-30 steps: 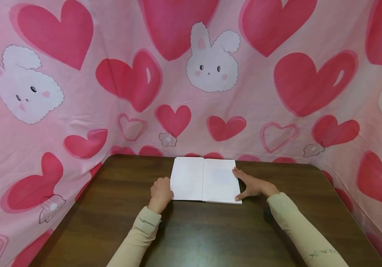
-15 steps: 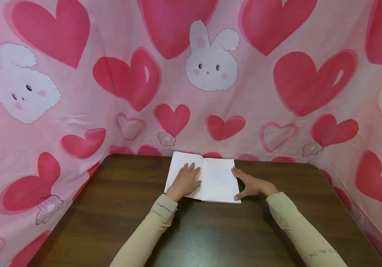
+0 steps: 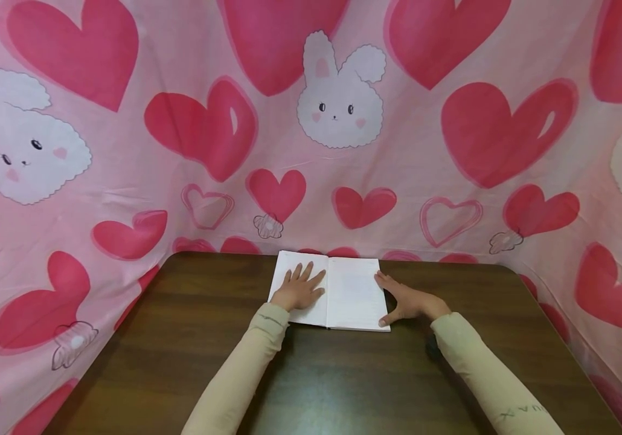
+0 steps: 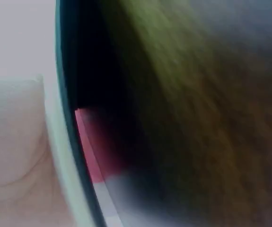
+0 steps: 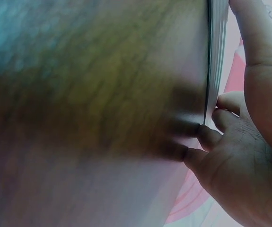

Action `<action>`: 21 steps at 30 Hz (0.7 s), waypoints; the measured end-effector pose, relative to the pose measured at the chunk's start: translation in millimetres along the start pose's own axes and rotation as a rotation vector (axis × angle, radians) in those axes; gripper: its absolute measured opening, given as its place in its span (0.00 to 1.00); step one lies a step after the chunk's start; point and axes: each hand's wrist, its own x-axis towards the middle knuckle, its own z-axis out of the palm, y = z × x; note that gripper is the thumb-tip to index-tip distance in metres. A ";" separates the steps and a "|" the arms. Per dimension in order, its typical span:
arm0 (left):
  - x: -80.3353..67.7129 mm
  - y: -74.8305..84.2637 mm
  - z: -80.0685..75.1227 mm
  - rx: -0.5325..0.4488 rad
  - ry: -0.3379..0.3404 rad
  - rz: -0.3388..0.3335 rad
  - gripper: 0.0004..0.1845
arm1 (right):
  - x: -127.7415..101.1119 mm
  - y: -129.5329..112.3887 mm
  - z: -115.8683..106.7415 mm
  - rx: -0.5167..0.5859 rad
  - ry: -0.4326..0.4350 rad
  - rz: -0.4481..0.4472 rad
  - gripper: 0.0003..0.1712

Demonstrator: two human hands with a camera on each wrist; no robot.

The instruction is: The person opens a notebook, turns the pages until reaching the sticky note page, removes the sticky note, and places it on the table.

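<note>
An open notebook (image 3: 351, 296) with ruled white pages lies flat near the table's far edge. Across its left page rests my left hand (image 3: 298, 291), palm down with fingers spread. At the right edge is my right hand (image 3: 409, 302), its thumb at the near corner and its fingers farther up the side, leaving a wide gap between them. From the right wrist, the fingertips of the right hand (image 5: 240, 146) touch the table beside the page block. The left wrist view shows part of the left hand (image 4: 13, 151) beside the notebook's dark cover edge (image 4: 65, 118); its fingers are hidden there.
The dark brown wooden table (image 3: 333, 380) has rounded far corners. A pink cloth (image 3: 343, 175) printed with hearts and rabbits hangs behind and along both sides.
My left hand has moved from the notebook's left edge onto the left page, and its curled fingers have spread flat. The left page rose slightly, then settled. The right hand has stayed put.
</note>
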 end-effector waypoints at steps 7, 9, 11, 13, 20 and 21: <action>-5.4 -8.0 -0.1 -0.084 -0.045 -0.007 0.34 | 0.3 1.8 0.1 -0.006 -0.002 -0.014 0.72; -6.2 -8.9 0.9 -0.108 -0.050 -0.002 0.35 | 0.1 3.0 0.5 -0.008 -0.002 -0.017 0.72; -6.3 -9.6 2.4 -0.113 -0.051 0.006 0.35 | -0.3 3.8 0.9 -0.006 0.000 -0.021 0.72; -5.6 -10.4 3.7 -0.115 -0.051 0.012 0.35 | -0.5 4.8 1.2 -0.004 0.001 -0.019 0.72; -4.4 -10.3 4.5 -0.135 -0.044 0.005 0.36 | -0.3 5.1 0.5 -0.015 0.007 -0.027 0.72; -5.1 -9.5 3.9 -0.138 -0.043 0.000 0.36 | -0.1 4.9 0.2 -0.017 0.008 -0.028 0.72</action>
